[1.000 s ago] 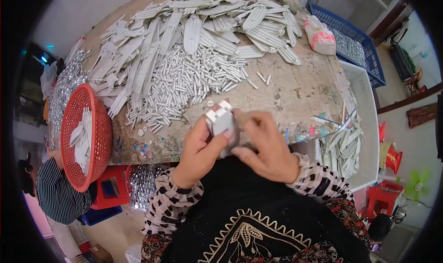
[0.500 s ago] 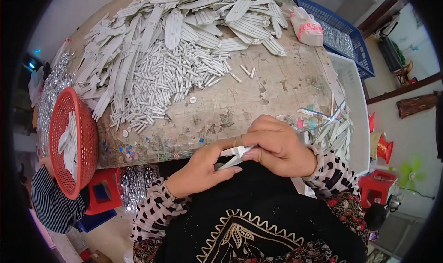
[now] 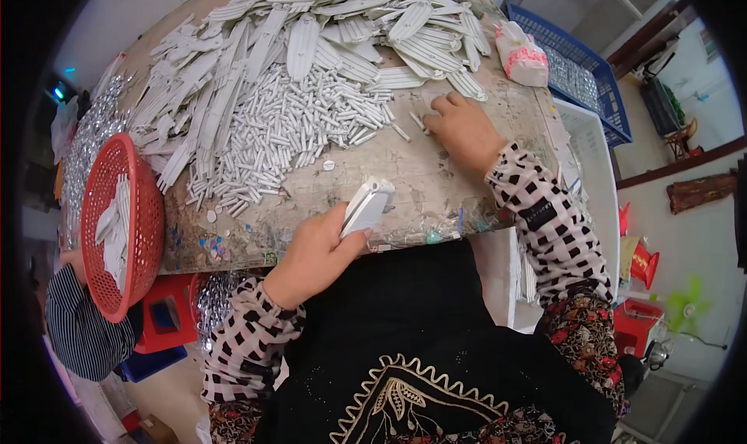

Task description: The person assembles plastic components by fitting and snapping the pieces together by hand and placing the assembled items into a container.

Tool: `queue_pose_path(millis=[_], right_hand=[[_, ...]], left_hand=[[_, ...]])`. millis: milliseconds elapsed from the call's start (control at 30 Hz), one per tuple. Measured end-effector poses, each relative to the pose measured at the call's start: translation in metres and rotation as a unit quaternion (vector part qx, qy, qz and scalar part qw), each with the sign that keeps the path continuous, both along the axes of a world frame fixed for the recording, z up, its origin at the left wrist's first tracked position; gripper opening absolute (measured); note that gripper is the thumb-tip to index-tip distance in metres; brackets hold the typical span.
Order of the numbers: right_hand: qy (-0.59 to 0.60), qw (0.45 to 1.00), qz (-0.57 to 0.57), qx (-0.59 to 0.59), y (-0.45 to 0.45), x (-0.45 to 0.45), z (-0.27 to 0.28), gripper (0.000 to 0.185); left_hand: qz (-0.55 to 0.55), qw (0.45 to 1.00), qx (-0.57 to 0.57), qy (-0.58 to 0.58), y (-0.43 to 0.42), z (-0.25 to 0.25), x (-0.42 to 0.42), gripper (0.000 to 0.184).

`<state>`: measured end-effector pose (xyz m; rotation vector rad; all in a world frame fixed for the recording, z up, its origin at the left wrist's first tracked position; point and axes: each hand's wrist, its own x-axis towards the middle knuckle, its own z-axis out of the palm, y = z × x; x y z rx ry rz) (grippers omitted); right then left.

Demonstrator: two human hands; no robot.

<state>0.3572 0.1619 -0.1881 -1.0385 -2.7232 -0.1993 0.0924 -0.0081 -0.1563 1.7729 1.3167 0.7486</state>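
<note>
In my left hand [image 3: 315, 253] is a white plastic piece [image 3: 367, 205], long and flat with a rounded end, gripped between thumb and fingers above the table's near edge. My right hand [image 3: 464, 130] reaches across the table with its fingers curled down, closed over one small white rod that they mostly hide. Another small white rod [image 3: 417, 121] lies beside the fingertips. Left of it spreads a heap of small white rods [image 3: 292, 133]. Behind them are piled many long, ribbed white plastic pieces [image 3: 303, 47].
A red basket [image 3: 148, 234] with white pieces stands at the left, near another person's striped sleeve [image 3: 85, 319]. Right of the worn table [image 3: 420, 179] are a white crate [image 3: 607, 203] and a blue crate [image 3: 615, 94]. A white and red plastic packet [image 3: 523, 59] sits at the far right corner.
My right hand has left the white plastic piece and moved forward to the loose rods. My left hand keeps the piece, now turned upward and held farther over the table.
</note>
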Motion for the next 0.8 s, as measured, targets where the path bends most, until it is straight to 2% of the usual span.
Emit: queue_pose_path(millis=[33,100,167,233,267,333,367,400,467,567,600,633,700,733,800], right_hand=[[-0.067,0.997,0.038,0.012,0.004,-0.002,-0.003,0.031],[-0.078,0.996,0.048,-0.014,0.009,0.000,-0.006,0.032],[-0.090,0.994,0.057,-0.039,0.007,-0.003,-0.007,0.032],[0.147,0.986,0.010,-0.085,-0.012,-0.005,-0.006,0.033],[0.235,0.933,-0.058,-0.267,-0.029,-0.017,0.014,0.034],[0.427,0.786,-0.047,-0.446,-0.050,-0.035,-0.004,0.033],[0.495,0.700,-0.032,-0.514,-0.061,-0.047,-0.010,0.031],[0.497,0.699,-0.034,-0.513,-0.072,-0.058,-0.017,0.031],[0.593,0.574,-0.035,-0.563,-0.087,-0.078,-0.031,0.026],[0.625,0.555,-0.045,-0.547,-0.093,-0.094,-0.044,0.022],[0.617,0.579,-0.045,-0.530,-0.094,-0.096,-0.044,0.021],[0.616,0.580,-0.044,-0.531,-0.095,-0.096,-0.043,0.021],[0.578,0.649,-0.053,-0.493,-0.096,-0.097,-0.039,0.022],[0.576,0.650,-0.053,-0.494,-0.096,-0.098,-0.037,0.022],[0.505,0.746,-0.078,-0.428,-0.097,-0.098,-0.030,0.024]], left_hand=[[0.007,1.000,0.000,0.002,0.002,0.003,-0.003,0.030],[-0.024,0.984,-0.031,0.174,0.006,0.007,-0.011,0.028],[-0.014,0.977,-0.032,0.210,0.008,0.008,-0.014,0.027],[-0.006,0.969,-0.036,0.243,0.008,0.008,-0.017,0.026],[-0.011,0.964,-0.031,0.265,0.009,0.005,-0.018,0.027],[-0.021,0.958,-0.029,0.286,0.010,0.000,-0.016,0.028],[-0.026,0.952,-0.037,0.303,0.012,-0.002,-0.015,0.028],[-0.030,0.945,-0.043,0.321,0.013,-0.003,-0.014,0.027],[-0.038,0.945,-0.040,0.323,0.015,-0.003,-0.014,0.027],[-0.048,0.943,-0.048,0.327,0.018,-0.004,-0.015,0.028],[-0.054,0.941,-0.056,0.329,0.019,-0.004,-0.015,0.028],[-0.052,0.942,-0.056,0.328,0.019,-0.003,-0.015,0.028],[-0.056,0.943,-0.050,0.325,0.019,-0.002,-0.017,0.028],[-0.055,0.943,-0.050,0.323,0.018,-0.004,-0.018,0.028],[-0.055,0.947,-0.032,0.315,0.017,-0.007,-0.019,0.028]])
